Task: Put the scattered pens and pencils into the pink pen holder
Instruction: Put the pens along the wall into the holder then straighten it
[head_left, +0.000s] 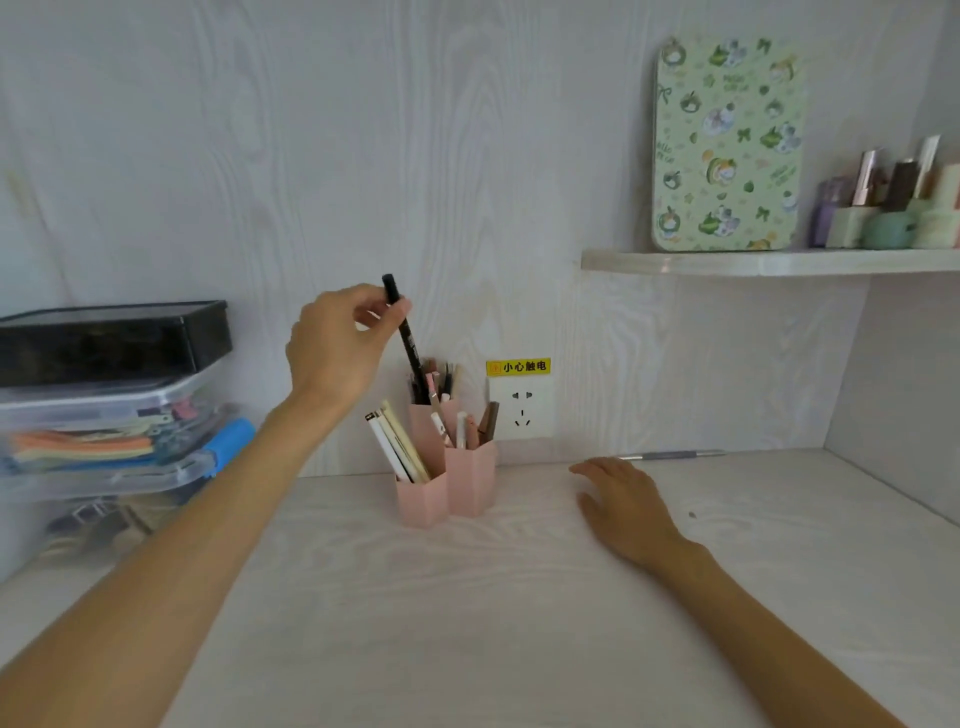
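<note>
Holding black pen over pink pen holder.

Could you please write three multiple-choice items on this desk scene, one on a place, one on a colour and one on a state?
1. Where does the grey pen lie?
A. On the desk against the back wall, right of the pink pen holder
B. On the shelf
C. Inside the clear storage boxes

2. What colour is the pen that the left hand holds?
A. Blue
B. Black
C. White

3. What is the right hand doing?
A. Gripping a pencil
B. Lifting the holder
C. Resting open on the desk, holding nothing

Answers:
1 A, since the grey pen sits where the desk meets the wall, beyond the right hand.
2 B, since the pen pinched in the fingers is black, its lower end at the holder's rear compartment.
3 C, since its palm faces down, flat and empty.
</note>
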